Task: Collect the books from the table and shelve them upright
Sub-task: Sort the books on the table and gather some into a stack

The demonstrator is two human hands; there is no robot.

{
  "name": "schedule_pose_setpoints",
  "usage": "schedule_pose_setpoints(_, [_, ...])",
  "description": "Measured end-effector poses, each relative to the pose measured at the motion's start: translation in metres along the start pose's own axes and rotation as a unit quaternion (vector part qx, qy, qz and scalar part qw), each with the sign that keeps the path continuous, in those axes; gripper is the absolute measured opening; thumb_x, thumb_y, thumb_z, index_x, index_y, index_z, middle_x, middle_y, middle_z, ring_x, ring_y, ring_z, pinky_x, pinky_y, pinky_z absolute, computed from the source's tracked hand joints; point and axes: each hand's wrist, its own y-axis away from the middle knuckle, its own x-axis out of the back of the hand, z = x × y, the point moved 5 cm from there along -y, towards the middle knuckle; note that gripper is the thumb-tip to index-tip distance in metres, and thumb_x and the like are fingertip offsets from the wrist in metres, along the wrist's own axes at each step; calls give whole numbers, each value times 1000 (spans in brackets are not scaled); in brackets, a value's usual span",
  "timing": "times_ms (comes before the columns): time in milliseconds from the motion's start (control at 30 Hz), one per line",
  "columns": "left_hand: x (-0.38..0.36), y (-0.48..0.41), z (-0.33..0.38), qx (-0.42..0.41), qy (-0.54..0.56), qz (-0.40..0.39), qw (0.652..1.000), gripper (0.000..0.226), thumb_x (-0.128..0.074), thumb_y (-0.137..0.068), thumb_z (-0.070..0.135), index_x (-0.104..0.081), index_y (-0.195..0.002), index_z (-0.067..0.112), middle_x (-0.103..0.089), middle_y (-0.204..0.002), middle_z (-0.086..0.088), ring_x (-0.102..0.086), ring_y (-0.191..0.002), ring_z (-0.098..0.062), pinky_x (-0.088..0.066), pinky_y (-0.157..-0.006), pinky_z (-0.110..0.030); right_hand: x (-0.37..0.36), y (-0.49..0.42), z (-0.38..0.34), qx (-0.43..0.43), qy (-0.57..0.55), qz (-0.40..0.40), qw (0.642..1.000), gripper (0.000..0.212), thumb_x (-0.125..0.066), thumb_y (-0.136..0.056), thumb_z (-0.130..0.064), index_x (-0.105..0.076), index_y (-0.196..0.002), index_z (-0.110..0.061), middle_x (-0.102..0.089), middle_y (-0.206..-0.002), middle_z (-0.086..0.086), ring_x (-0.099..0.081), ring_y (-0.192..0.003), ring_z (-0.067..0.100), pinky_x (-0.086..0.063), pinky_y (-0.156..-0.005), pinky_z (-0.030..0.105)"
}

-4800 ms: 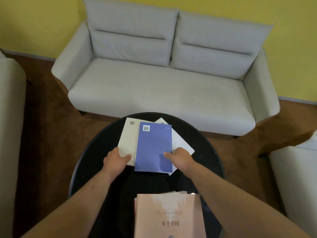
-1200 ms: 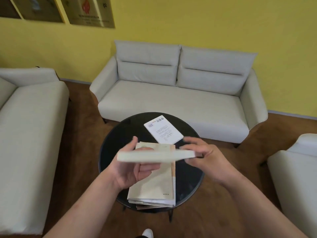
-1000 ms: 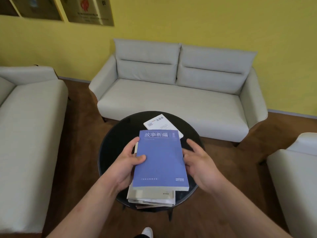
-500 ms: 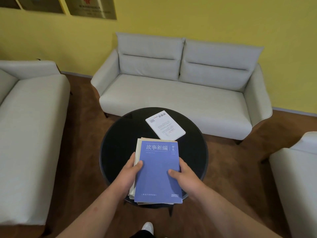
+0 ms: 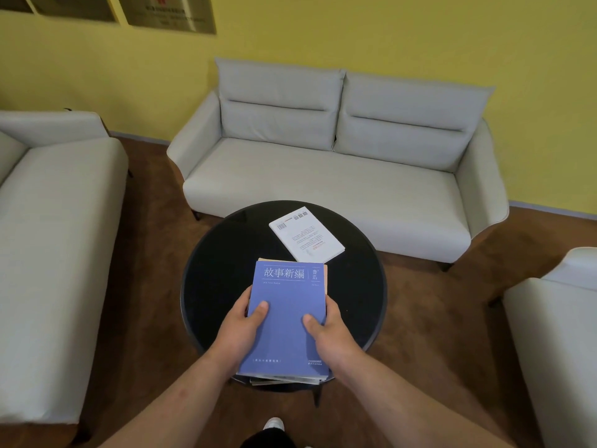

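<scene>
On the near side of the round black table (image 5: pixel 219 270), both hands clasp a stack (image 5: pixel 290 379) of books by its long sides. The left hand (image 5: pixel 240 328) and the right hand (image 5: pixel 329 331) each lay a thumb on the top blue book (image 5: pixel 287 305) and curl their fingers round its edge. The one loose book, a white book (image 5: pixel 306 234), lies flat on the table's far side, a little right of its centre and apart from the stack. Its long axis slants from far-left to near-right, and the right hand looks the nearer to it. The blue cover reads 故事新編, with 鲁迅 beside it; its lower print is too small to read. The white cover shows a barcode and unreadable text.
</scene>
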Motion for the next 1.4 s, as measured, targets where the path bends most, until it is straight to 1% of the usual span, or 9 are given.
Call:
schedule_pose_setpoints(300, [6,-10,0,-16,-106,51,993,39,-59,-97,41,-43,-132,34,-63,-115,12,-72,-91,-13,-57,-67,-23,11,-11,-2,-19,-16,-71,997,54,-66,-97,-23,-34,-136,-40,-58,-123,-10,-63,-109,16,-57,-81,30])
schedule_pose_setpoints(433, [8,-22,6,27,-174,47,983,60,-64,-95,37,-32,-144,26,-50,-141,-2,-63,-112,-19,-56,-88,-35,22,-15,1,14,29,-82,996,49,-68,-95,-33,-38,-133,-42,-58,-126,-16,-64,-111,11,-56,-81,24])
schedule_pose_setpoints(533, [5,-41,44,-88,-362,116,921,78,-64,-91,45,-23,-156,27,-25,-164,1,-32,-147,-24,-34,-115,-46,44,-34,-5,21,22,-60,998,19,-56,-102,-35,-57,-120,-31,-65,-123,-7,-65,-110,12,-55,-90,31])
schedule_pose_setpoints(600, [-19,-56,71,-185,-466,77,862,73,-54,-93,54,-26,-156,29,-25,-165,5,-23,-152,-20,-18,-122,-43,63,-56,-17,8,26,-20,999,20,-49,-105,-36,-62,-113,-23,-68,-116,1,-66,-107,16,-55,-89,32])
schedule_pose_setpoints(767, [-54,-81,77,-196,-633,-28,748,60,-23,-92,69,-50,-130,32,-59,-127,9,-53,-117,-13,-31,-111,-38,90,-136,-36,23,137,82,987,9,-58,-101,-27,-62,-108,-25,-66,-114,-1,-62,-98,10,-55,-88,30])
schedule_pose_setpoints(900, [-52,-86,69,-178,-634,-32,752,64,-17,-86,73,-49,-126,34,-55,-122,13,-51,-111,-9,-32,-106,-33,85,-213,-36,41,300,73,950,37,-59,-98,-23,-57,-135,-20,-60,-137,2,-59,-92,6,-46,-69,15])
schedule_pose_setpoints(967, [-54,-87,70,-168,-641,-37,748,65,-17,-86,73,-46,-130,35,-52,-127,15,-49,-116,-8,-30,-109,-33,79,-247,-27,32,409,48,911,54,-57,-99,-29,-42,-151,-23,-42,-156,4,-56,-123,18,-54,-93,27])
schedule_pose_setpoints(1033, [-55,-89,70,-155,-647,-51,745,69,-16,-84,75,-42,-135,36,-49,-133,16,-46,-120,-6,-28,-112,-34,71,-275,-23,36,505,38,861,59,-53,-101,-38,-33,-155,-27,-22,-166,4,-29,-149,28,-38,-115,43])
schedule_pose_setpoints(1400, [-51,-96,66,-148,-629,-59,761,86,0,-71,78,-37,-139,39,-40,-141,22,-39,-128,-3,-22,-115,-35,86,-326,-24,-106,410,144,894,102,-81,-74,-55,-28,-151,-14,-41,-147,14,-44,-132,32,-45,-103,43])
